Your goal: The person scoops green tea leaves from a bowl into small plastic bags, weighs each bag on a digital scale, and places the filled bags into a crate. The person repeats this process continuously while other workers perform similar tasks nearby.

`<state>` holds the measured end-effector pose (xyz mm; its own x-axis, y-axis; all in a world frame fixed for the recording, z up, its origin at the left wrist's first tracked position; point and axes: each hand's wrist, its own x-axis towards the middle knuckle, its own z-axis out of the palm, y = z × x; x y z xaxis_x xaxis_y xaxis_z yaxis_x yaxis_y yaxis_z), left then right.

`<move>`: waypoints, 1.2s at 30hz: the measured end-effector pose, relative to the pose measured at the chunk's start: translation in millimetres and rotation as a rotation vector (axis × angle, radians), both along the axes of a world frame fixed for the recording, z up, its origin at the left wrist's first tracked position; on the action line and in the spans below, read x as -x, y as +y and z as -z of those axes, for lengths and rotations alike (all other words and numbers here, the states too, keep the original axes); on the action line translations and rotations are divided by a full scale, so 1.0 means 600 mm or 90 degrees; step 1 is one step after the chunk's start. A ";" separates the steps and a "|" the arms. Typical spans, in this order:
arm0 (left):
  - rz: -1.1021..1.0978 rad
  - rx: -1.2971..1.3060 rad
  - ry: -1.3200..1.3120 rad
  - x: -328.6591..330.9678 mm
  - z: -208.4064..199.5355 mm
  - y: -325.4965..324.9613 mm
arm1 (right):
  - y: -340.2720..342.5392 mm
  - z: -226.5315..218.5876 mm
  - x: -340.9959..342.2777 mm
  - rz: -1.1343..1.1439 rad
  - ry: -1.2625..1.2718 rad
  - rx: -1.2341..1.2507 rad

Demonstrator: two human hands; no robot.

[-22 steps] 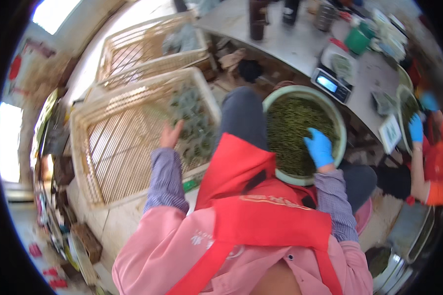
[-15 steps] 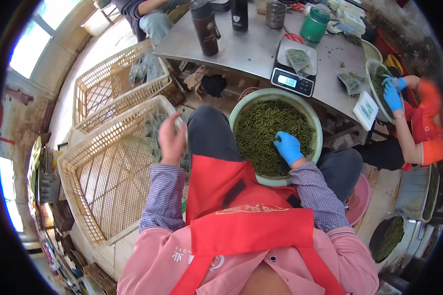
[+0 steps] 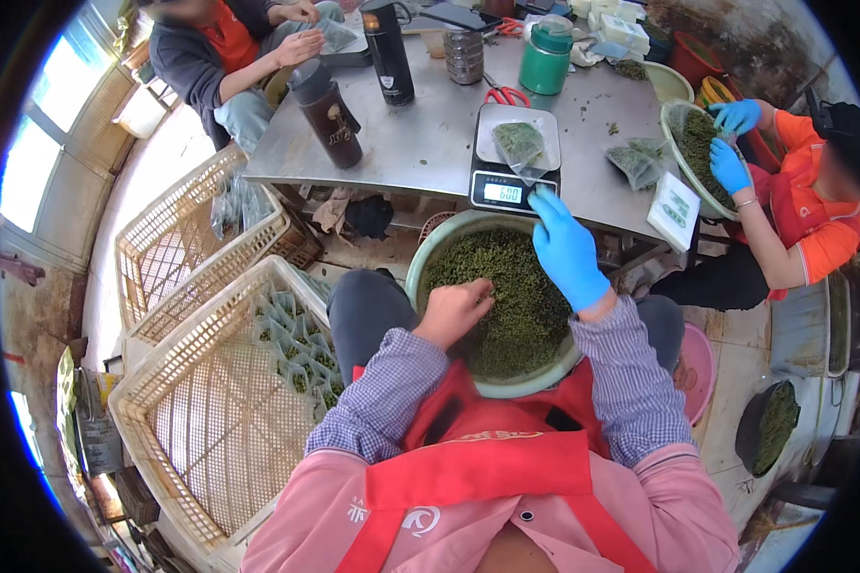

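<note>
Between my knees stands a pale green basin (image 3: pixel 419 286) full of small green grains that look like peppercorns (image 3: pixel 506 325). My bare left hand (image 3: pixel 457 313) is over the left part of the basin, its fingers curled together; whatever they hold is hidden. In a blue glove, my right hand (image 3: pixel 568 250) reaches past the basin's far rim with fingers stretched out. Its fingertips are by the front of a digital scale (image 3: pixel 516 162), close to the lower corner of a clear bag (image 3: pixel 520 145) of green grains lying on the pan. Whether they touch it I cannot tell.
Left of me, a plastic crate (image 3: pixel 177 420) holds several filled bags (image 3: pixel 301 349); another crate (image 3: pixel 167 263) stands behind it. The metal table (image 3: pixel 411 153) carries bottles, red scissors (image 3: pixel 506 94) and a green jar (image 3: pixel 546 55). A co-worker with blue gloves (image 3: pixel 729 164) works over a bowl (image 3: pixel 674 143) at right.
My left hand has moved from above the crate to the basin. My right hand has risen out of the grains to the scale. The view has shifted, bringing another person into sight.
</note>
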<state>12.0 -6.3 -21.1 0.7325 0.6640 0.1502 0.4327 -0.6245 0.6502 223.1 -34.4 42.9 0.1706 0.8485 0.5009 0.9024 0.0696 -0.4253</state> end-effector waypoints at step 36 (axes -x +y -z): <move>-0.027 -0.333 0.102 -0.225 -0.071 0.154 | 0.078 0.002 -0.040 0.065 0.698 -0.133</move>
<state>147.2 86.0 21.2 0.7475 0.5601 0.3571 0.5325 -0.8266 0.1821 247.2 12.5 41.6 0.6712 0.7220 0.1680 0.0532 0.1791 -0.9824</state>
